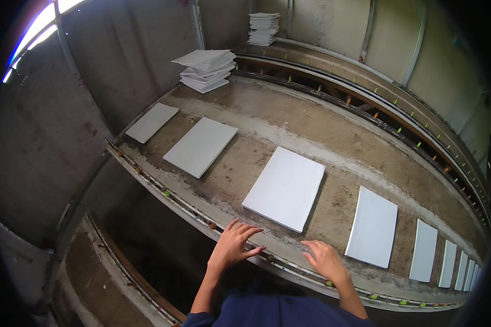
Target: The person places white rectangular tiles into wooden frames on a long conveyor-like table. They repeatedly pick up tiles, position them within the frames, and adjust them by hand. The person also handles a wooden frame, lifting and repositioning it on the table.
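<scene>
A thick white stack of paper sheets (286,188) lies flat on the long worn table (267,120), straight ahead of me. My left hand (235,244) hovers over the table's near edge with fingers apart and nothing in them. Close to the near corner of that stack is my right hand (323,258), its fingers spread and holding nothing. Neither hand appears to touch the paper. To the right lies another white stack (371,227), and to the left a further one (201,147).
More white stacks run along the table to the right (423,250), with one at far left (152,122). A taller uneven pile (205,70) stands at the back left, another pile (264,29) beyond it. A rail with coloured clips (169,194) lines the near edge. A second table (101,272) is lower left.
</scene>
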The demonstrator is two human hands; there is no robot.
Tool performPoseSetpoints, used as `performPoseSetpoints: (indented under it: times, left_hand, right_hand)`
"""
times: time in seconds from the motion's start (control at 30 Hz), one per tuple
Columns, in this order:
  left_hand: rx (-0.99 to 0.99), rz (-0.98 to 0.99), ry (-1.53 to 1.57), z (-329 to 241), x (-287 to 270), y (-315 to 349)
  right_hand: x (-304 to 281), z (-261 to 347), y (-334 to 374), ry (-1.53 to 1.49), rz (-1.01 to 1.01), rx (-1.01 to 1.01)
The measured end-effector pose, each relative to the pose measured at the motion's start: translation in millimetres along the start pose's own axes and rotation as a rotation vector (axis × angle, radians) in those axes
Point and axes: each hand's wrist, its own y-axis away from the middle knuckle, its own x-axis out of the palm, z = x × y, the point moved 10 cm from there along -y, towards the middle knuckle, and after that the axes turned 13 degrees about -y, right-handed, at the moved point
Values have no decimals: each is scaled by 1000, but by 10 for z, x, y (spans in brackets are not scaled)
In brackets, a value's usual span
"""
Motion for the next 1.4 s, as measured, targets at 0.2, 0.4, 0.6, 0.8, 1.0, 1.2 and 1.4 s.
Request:
performPoseSetpoints:
  times: [0.2, 0.4, 0.6, 0.8, 1.0, 1.2, 1.4]
  left_hand:
    - [-81, -5, -51, 382, -100, 45]
    - [-128, 0, -139, 983, -255, -46]
    - [-59, -16, -97, 2065, -645, -73]
    - [-38, 15, -33, 3255, -770, 57]
    - [-8, -13, -20, 3989, -955, -24]
    - [80, 61, -23, 4224, -962, -225]
    - [102, 131, 52, 4652, -1127, -462]
  right_hand:
    - [257, 287, -455, -42, 49, -154]
    - [650, 508, -803, -86, 164, -30]
    - [1014, 984, -1475, -131, 138, 64]
    - [1535, 1608, -2635, -198, 51, 145]
    - [2012, 1950, -3405, -228, 77, 151]
    - [2020, 1969, -3778, -261, -56, 96]
    - [1818, 1859, -3949, -286, -204, 92]
